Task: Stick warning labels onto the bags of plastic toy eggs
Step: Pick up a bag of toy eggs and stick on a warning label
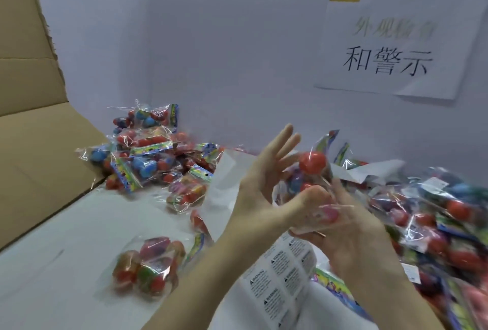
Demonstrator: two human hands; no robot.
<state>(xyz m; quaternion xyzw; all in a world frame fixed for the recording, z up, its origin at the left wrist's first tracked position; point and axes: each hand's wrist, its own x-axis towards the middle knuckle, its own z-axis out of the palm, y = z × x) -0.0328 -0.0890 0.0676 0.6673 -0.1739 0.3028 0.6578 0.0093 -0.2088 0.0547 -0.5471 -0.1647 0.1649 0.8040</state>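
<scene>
A clear bag of plastic toy eggs, with a red egg at its top, is held up over the table between both hands. My right hand grips the bag's lower end from beneath. My left hand lies against the bag's left side, thumb pressed on its front and fingers spread upward. Below the hands lies a sheet of white warning labels. A single bag of eggs lies flat on the table near the front left.
A heap of egg bags is piled at the back left next to a cardboard box flap. Another heap of bags fills the right side. A paper sign with printed characters is taped to the wall.
</scene>
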